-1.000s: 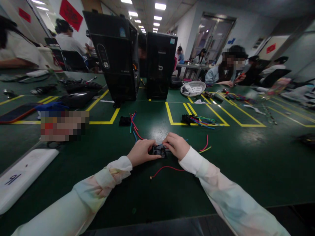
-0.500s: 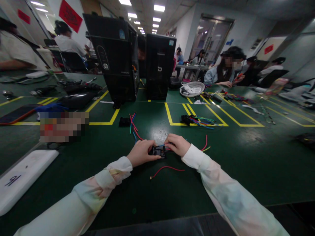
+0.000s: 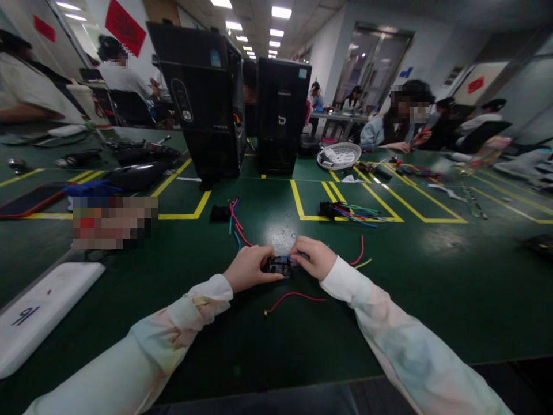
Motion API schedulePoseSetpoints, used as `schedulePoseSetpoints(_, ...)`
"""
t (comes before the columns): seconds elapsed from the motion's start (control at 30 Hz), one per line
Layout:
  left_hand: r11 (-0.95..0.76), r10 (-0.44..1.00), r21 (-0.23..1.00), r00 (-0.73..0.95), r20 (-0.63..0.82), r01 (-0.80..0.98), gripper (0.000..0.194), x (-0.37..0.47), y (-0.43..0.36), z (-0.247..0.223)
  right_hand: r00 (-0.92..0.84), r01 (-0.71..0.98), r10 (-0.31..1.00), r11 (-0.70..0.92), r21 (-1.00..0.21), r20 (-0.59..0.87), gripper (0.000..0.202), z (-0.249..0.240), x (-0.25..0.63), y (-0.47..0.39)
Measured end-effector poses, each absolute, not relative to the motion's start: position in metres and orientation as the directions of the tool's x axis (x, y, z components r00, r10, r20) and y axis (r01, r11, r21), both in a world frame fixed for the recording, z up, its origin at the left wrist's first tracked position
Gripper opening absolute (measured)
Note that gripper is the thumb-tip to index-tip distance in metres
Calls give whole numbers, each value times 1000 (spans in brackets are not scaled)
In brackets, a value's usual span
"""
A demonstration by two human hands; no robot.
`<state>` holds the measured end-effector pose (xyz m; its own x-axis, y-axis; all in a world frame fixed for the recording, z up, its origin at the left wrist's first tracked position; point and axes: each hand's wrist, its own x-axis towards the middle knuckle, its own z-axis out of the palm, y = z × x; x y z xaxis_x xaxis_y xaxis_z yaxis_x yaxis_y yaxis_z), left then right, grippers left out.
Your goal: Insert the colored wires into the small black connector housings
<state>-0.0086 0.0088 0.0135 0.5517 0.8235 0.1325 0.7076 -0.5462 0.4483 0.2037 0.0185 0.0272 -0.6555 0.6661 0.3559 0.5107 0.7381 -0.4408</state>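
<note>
Because the small black housing filled so little of our grasp, we judged it light and stiff, probably moulded plastic, perhaps a little slippery on its faces and brittle at its thinner parts. We thought it best held by its outer edges, clear of the detail on its upper face, which was too small to make out. The thin wires looked soft and springy, so we reckoned they would guide better when gripped near their ends.

The housing sat between our hands, near the middle of our reach over the counter. Our left hand was at its nine o'clock, fingers clasping it, with the thumb along the six o'clock side and the forefinger towards twelve. Our right hand was at three o'clock, fingers pressed together in a pinch at the housing's end, seemingly on the thin wires, though the tips hid which strand. Our forearms slanted in from eight and four o'clock. From the housing, a loose red wire lay at six o'clock and a black block at ten.
</note>
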Motion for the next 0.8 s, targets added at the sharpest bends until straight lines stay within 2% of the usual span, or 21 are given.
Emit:
schedulePoseSetpoints(0.2, -545, 824, 442, 553, 125, 712, 43, -8, 8, 15, -626, 559, 715, 690, -460, 312, 7, 21, 205, 26)
schedulePoseSetpoints(0.37, -549, 819, 444, 561, 119, 708, 43, -8, 8, 15, -642, 562, 706, 699, -442, 300, 7, 22, 205, 25)
schedulePoseSetpoints(0.47, -550, 821, 437, 557, 125, 712, 44, -9, 9, 14, -626, 571, 691, 722, -391, 361, 9, 28, 200, 18)
schedulePoseSetpoints(0.67, -555, 820, 424, 557, 134, 716, 43, -9, 10, 13, -596, 697, 695, 697, -169, 402, 11, 39, 190, 2)
schedulePoseSetpoints(0.8, -559, 816, 423, 563, 129, 713, 43, -9, 9, 13, -618, 702, 727, 682, -204, 301, 8, 34, 195, 10)
